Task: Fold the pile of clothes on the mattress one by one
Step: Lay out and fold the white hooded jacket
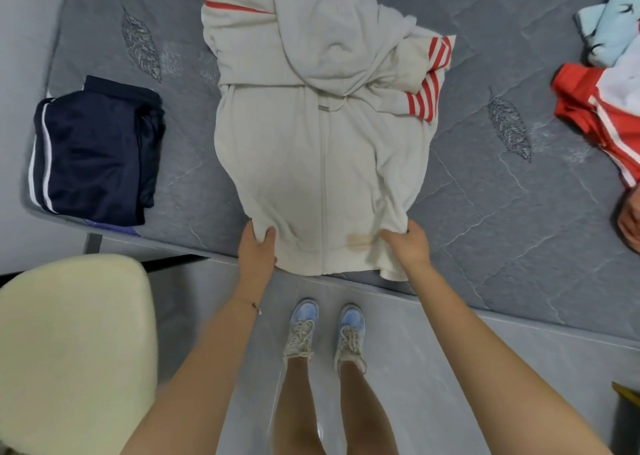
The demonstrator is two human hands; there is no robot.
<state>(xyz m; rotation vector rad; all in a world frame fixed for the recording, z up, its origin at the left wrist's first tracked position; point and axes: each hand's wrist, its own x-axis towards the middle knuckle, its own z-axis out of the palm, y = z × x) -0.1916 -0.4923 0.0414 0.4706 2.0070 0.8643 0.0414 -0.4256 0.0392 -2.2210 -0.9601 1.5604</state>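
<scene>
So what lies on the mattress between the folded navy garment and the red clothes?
The pale zip hoodie, its hem gripped by the left hand and right hand; head view.

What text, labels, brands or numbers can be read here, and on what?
No legible text anywhere in the head view.
The white hoodie: red stripes only; the small tab by its zipper is too small to read.
The navy garment: white stripes, no lettering.
The light blue garment: dark marks, too blurred to read.
The shoes: no legible logo.

Bare forearms [221, 343], thin bracelet [250, 304] on left wrist [254, 283], perhaps with a charm, blue sneakers [351, 319], pale laces [300, 338], bare legs [298, 406]
</scene>
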